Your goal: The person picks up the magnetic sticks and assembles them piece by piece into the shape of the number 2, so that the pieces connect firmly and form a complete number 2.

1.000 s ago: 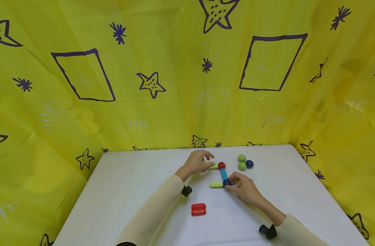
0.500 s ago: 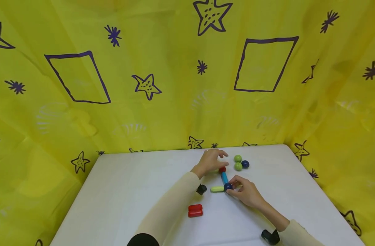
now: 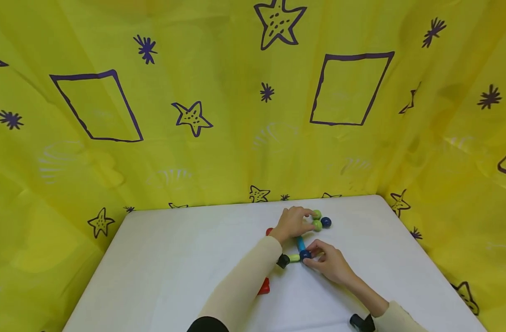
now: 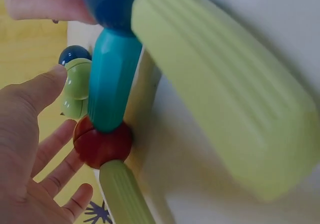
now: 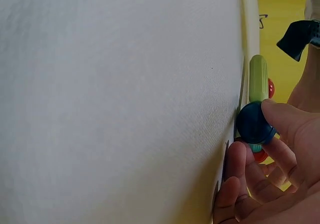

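Observation:
My right hand (image 3: 329, 263) pinches a dark blue ball (image 3: 305, 255) between thumb and fingers. Joined to that ball are a light green rod (image 3: 294, 258) and a blue rod (image 3: 300, 243). In the left wrist view, the blue rod runs to a red ball (image 4: 102, 143), from which another light green rod (image 4: 125, 196) extends. My left hand (image 3: 293, 222) reaches over this far end, hiding it from the head view. Its spread fingertips are right at two green balls (image 3: 317, 225); a loose dark blue ball (image 3: 326, 222) sits beside them.
A second red ball (image 3: 269, 231) shows left of my left wrist. Red rods (image 3: 264, 287) lie nearer me, partly hidden by the left sleeve (image 3: 244, 272). A yellow patterned curtain (image 3: 220, 161) surrounds the white table (image 3: 166, 258) at the back and sides.
My left hand has moved right, from the far light green rod across the red ball to the green balls. The right hand keeps its pinch on the dark blue ball.

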The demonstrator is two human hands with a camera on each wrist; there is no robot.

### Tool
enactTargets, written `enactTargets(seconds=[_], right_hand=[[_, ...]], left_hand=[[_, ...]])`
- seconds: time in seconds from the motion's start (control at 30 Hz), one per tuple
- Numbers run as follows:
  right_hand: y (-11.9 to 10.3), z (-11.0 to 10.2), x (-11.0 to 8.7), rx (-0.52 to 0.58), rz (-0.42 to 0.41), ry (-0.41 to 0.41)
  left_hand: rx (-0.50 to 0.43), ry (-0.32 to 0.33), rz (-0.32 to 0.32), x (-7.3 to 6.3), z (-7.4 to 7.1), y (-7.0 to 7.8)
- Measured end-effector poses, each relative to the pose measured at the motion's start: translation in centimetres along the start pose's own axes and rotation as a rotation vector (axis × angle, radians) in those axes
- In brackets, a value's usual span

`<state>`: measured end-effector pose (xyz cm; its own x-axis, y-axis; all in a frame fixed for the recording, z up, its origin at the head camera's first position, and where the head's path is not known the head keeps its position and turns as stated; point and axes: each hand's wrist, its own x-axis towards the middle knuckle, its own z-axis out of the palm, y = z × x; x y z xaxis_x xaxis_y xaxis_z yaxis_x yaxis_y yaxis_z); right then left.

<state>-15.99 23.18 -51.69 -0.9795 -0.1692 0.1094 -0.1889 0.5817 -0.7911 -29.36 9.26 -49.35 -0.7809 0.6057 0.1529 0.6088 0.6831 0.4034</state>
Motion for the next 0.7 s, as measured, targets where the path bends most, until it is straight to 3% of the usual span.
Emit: enactTargets(seconds=[0.7], right_hand=[[0.1, 0.0, -0.2, 0.000, -0.010, 0.017]], left_hand=[[0.034, 0.002, 0.025, 0.7, 1.4, 0.4]])
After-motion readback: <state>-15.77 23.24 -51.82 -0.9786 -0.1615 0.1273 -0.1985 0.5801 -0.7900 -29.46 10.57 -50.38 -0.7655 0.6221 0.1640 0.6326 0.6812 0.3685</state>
